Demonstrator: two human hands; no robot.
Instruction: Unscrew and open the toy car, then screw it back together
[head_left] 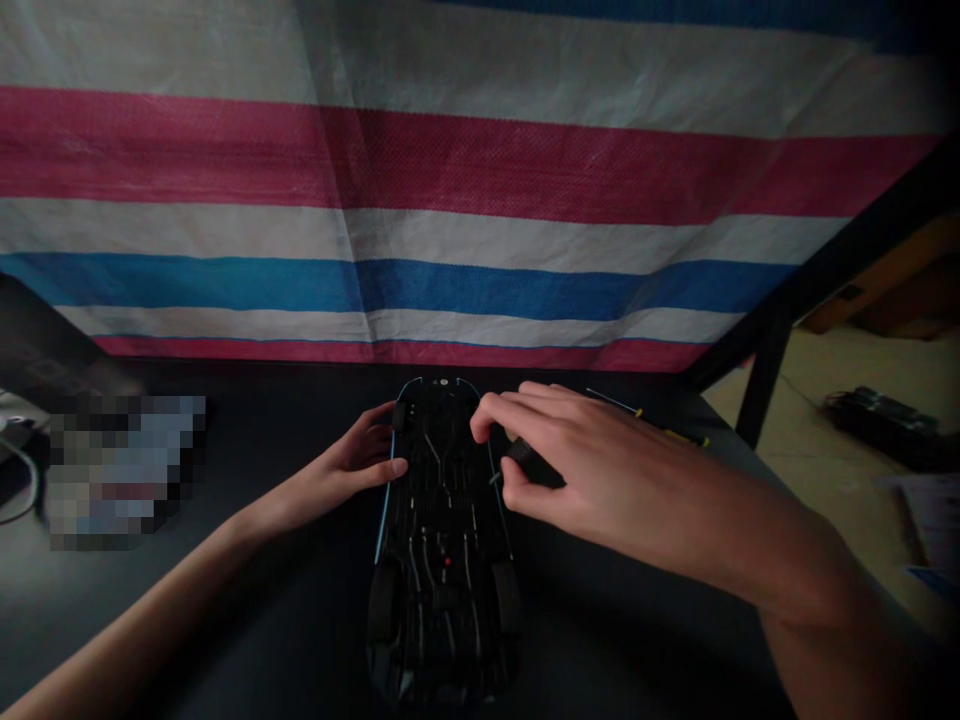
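A toy car [446, 540] lies upside down on the dark table, its black underside facing me. Thin light-blue body edges show along its sides. My left hand [360, 458] grips the car's left side, thumb resting on the underside and fingers partly hidden beyond the edge. On the other side, my right hand [577, 450] is closed around a small black ribbed piece [529, 462] that looks like a wheel. A short thin pin sticks out of it toward the car's side. Whether the pin touches the car, I cannot tell.
Beyond my right hand lies a screwdriver [679, 436] with yellow on its handle. A blurred-out item [124, 470] and a pale cable [34, 480] are at the left. A striped sheet [450, 165] hangs behind the table [270, 600]. Dark objects lie on the floor at right.
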